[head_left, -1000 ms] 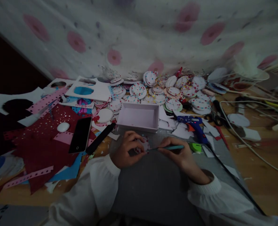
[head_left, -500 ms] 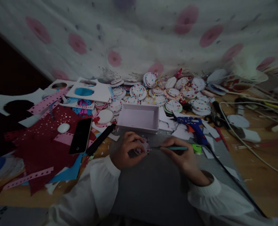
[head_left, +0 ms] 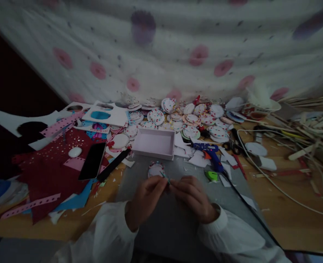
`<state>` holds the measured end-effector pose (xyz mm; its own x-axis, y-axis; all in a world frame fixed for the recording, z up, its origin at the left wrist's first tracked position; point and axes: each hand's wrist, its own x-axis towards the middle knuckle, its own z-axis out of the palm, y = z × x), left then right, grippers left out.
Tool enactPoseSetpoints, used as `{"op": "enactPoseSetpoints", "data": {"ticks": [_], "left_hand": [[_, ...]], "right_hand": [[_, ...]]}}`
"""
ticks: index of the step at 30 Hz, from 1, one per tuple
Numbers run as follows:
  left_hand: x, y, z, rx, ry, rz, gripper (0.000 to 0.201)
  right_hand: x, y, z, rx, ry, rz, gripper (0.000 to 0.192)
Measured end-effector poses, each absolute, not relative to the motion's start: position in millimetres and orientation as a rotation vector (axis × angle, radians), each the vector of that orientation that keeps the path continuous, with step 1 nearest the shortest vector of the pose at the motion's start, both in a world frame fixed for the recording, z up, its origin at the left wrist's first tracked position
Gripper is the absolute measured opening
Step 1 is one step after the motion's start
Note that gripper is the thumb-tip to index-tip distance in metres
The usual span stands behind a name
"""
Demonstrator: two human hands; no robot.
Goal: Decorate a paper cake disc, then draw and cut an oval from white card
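A slim teal stick [head_left: 166,177] slants between my hands; its exact kind is too small to tell. My left hand [head_left: 147,193] pinches it near one end, fingertips closed. From the other side, my right hand [head_left: 191,196] has its fingers closed on the same stick, hiding part of it. Just beyond my left fingertips, a small round white disc [head_left: 155,170] with red and blue dots round its edge lies on the grey mat [head_left: 161,233]. An open white box [head_left: 154,141] stands behind the disc.
Several decorated paper discs [head_left: 156,117] crowd the back. At right lie a blue glue gun [head_left: 209,149] with a black cord, a green piece [head_left: 211,176] and scissors [head_left: 232,146]. A phone [head_left: 92,161], a black bar [head_left: 114,165] and red sheet scraps [head_left: 46,179] are at left.
My left hand has let go of the dotted disc, which now lies on the mat, and has come to the stick. My right hand has moved left and nearer me. The view has shifted.
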<state>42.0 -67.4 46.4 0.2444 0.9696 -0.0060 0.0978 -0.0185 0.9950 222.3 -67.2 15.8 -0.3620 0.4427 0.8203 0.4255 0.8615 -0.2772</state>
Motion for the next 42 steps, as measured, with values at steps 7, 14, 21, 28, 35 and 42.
{"op": "enactPoseSetpoints", "data": {"ticks": [7,14,21,28,35,42], "left_hand": [[50.6,-73.9,38.5,1.081,1.240,1.070,0.033],[25.4,-68.4,27.4,1.122,1.264,1.161,0.025],[-1.0,-54.2,18.1,1.377,1.091,1.148,0.021],[-0.6,-22.4,2.3,1.429,1.003,1.101,0.021],[-2.9,-12.6,-6.7,1.437,0.927,0.984,0.023],[-2.7,-12.8,-3.5,1.437,0.876,0.919,0.026]], "right_hand": [[216.1,-68.8,18.7,-0.569,-2.148,-0.054,0.031],[241.6,-49.8,16.6,-0.880,-1.884,-0.237,0.026],[291.8,-32.6,-8.3,-2.066,-1.475,-0.427,0.054],[288.4,-25.1,-13.9,-2.432,-1.554,-0.220,0.061],[294.5,-18.4,-9.8,-2.387,-1.474,-0.135,0.052],[289.6,-25.1,8.0,-1.926,-1.007,-0.135,0.055]]}}
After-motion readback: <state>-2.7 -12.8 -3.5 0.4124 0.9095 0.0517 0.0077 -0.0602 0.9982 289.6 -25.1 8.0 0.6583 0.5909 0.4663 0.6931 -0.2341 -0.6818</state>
